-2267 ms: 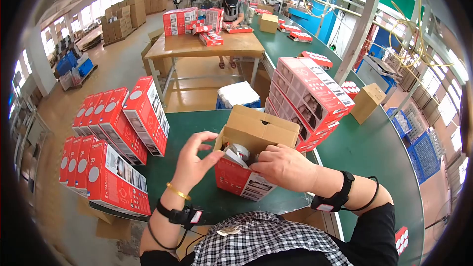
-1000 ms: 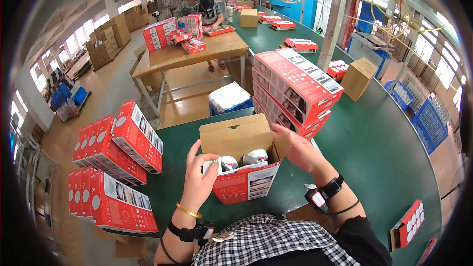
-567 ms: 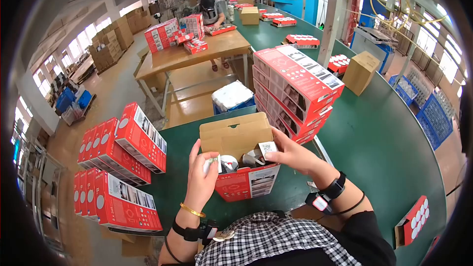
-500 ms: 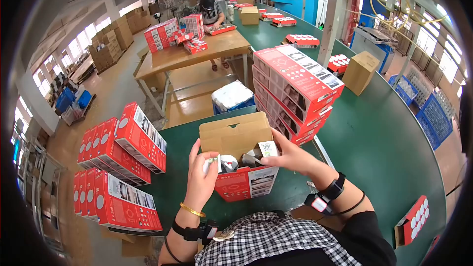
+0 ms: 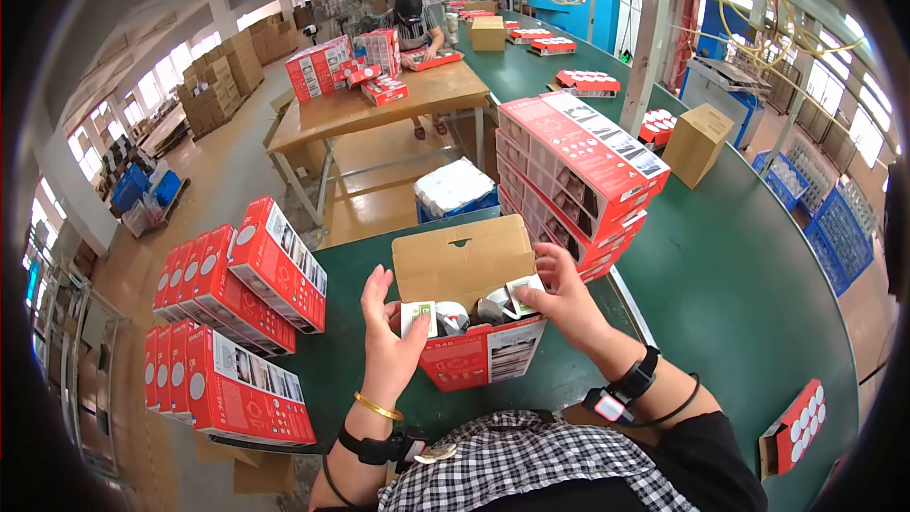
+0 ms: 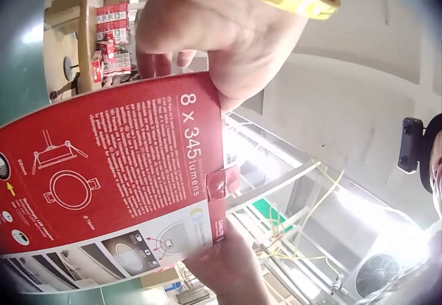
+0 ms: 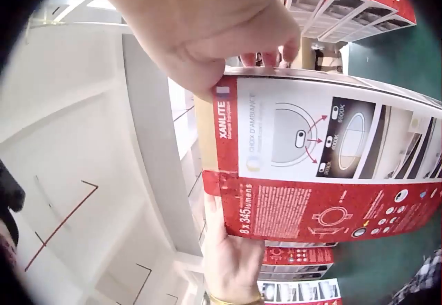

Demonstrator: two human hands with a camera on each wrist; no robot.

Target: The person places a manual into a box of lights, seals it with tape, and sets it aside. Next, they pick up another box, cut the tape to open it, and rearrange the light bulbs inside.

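Observation:
An upright red printed box (image 5: 458, 357) stands on the green table, its brown cardboard lid (image 5: 464, 256) raised at the back. Inside show white and grey round downlights (image 5: 455, 317). My left hand (image 5: 391, 346) is at the box's left side, its thumb on the white left flap (image 5: 418, 319) and its fingers beyond the edge. At the other side, my right hand (image 5: 566, 307) has its thumb on the white right flap (image 5: 523, 294) and its fingers behind the box. Both flaps lean inward over the opening. The right wrist view shows the thumb close to the box's upper corner (image 7: 228, 122).
Similar red boxes (image 5: 242, 384) stand in rows at the left. A tall stack of red boxes (image 5: 588, 156) is just beyond my right hand. Further off are a blue crate (image 5: 457, 192), a wooden table (image 5: 379, 114) and a seated person (image 5: 417, 28).
My right hand has left the box's front edge, gone to the right side and folded the right flap inward. My left hand has moved onto the left flap, its thumb now lower on it.

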